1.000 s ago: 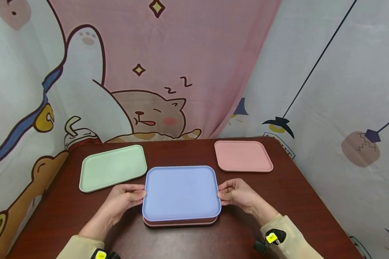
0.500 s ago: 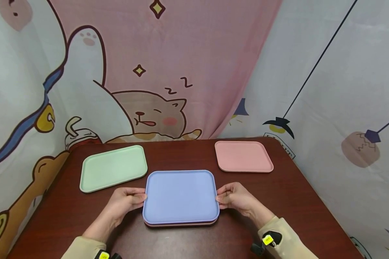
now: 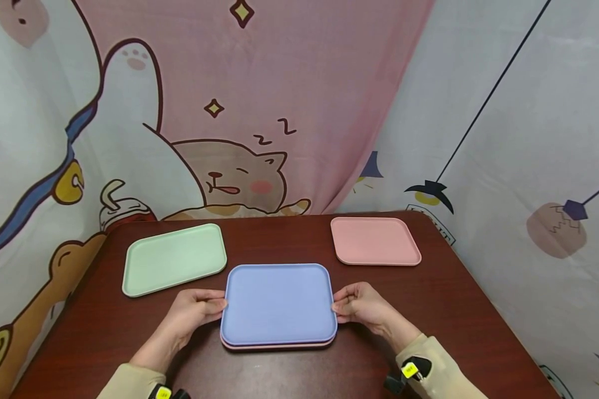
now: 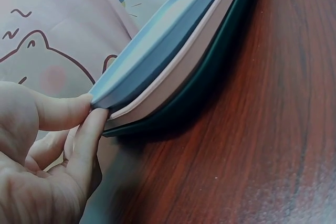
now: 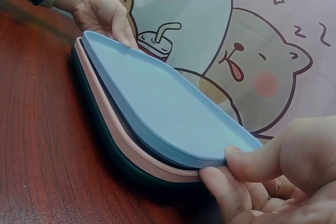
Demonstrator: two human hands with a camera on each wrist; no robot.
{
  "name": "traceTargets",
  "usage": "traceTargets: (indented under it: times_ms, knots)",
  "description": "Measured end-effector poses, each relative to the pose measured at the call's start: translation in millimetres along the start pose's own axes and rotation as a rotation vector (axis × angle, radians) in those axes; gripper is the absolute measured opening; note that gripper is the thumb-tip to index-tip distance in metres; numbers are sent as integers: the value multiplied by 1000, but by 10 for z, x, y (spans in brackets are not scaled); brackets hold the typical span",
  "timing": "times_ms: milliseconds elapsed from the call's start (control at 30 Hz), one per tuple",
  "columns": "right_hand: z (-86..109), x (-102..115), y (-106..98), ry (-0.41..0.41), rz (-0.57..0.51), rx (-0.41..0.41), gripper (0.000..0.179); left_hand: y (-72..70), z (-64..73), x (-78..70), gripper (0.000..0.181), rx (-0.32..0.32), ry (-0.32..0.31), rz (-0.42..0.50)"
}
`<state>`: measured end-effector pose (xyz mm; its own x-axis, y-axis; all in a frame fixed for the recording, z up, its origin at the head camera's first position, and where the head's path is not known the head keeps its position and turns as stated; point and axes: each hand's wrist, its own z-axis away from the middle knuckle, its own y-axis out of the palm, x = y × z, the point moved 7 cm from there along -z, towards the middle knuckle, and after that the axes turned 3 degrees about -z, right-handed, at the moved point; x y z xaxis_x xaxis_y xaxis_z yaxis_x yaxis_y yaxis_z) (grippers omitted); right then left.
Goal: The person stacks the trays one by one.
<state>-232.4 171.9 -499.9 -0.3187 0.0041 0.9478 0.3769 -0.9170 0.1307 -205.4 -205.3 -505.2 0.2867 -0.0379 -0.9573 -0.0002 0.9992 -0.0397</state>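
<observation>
Pinching the blue tray (image 3: 278, 303), the left hand (image 3: 193, 313) and right hand (image 3: 366, 309) hold it atop the lower pink tray (image 4: 181, 78) and dark tray (image 4: 210, 77). Stacking looks part-done: green tray (image 3: 174, 259) and loose pink tray (image 3: 375, 241) lie apart.

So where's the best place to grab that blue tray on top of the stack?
Probably the raised rim of the blue tray, around the middle of its short sides, from left and right, where the left hand and right hand pinch it: it is broad and flat, with the pink tray close beneath.

Lt. blue rect. tray (image 3: 278, 303), rim up, over pink tray (image 5: 152, 166)
</observation>
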Motion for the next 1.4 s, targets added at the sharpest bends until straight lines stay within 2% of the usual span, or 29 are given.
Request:
traceTargets:
  times_ms: [533, 800, 1400]
  knots:
    - [22, -21, 12, -11, -10, 3, 23, -15, -2, 8, 36, -6, -11, -38]
    - [39, -25, 9, -17, 4, 2, 25, 1, 27, -28, 34, 0, 13, -72]
    - [23, -74, -39, -33, 44, -39, 25, -12, 37, -9, 34, -9, 8, -67]
